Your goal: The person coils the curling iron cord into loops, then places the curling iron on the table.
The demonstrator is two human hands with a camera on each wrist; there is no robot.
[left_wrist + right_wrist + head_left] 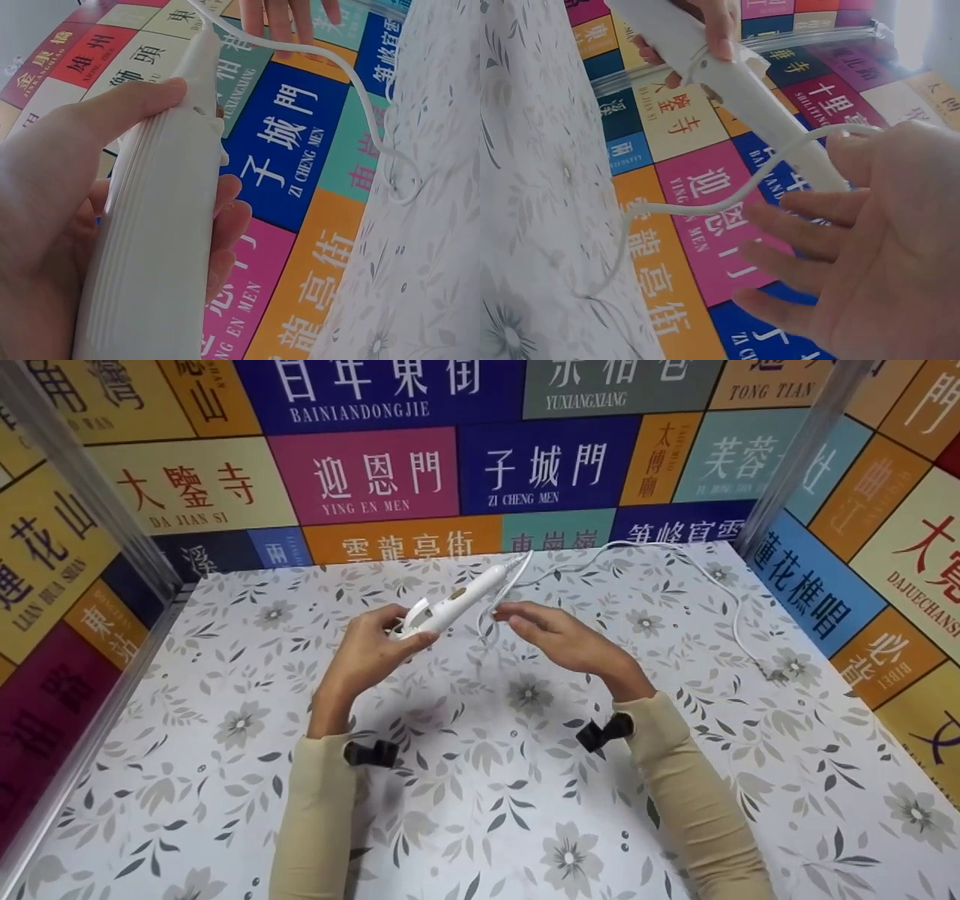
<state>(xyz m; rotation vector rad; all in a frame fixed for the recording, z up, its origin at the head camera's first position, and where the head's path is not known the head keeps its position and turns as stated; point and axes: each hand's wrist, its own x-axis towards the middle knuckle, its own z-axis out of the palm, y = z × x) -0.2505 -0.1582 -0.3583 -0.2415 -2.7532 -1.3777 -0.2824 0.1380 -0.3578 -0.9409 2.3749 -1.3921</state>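
My left hand (375,649) grips a long white corded appliance (461,600), its exact kind unclear, held tilted above the table with the cord end up to the right. In the left wrist view, the thumb lies along its ribbed white body (154,240) and fingertips show on the far side. A white cord (341,64) leaves the narrow end and loops down. My right hand (566,637) is held to the right of the appliance, fingers extended and spread. The right wrist view shows the cord (727,204) passing by that thumb; whether they touch, I cannot tell.
A white table (480,810) with a grey flower pattern lies beneath both hands. Along its back and right side the cord trails. Colourful panels with Chinese lettering (375,472) stand behind and at the sides, with clear posts (795,450) at the corners.
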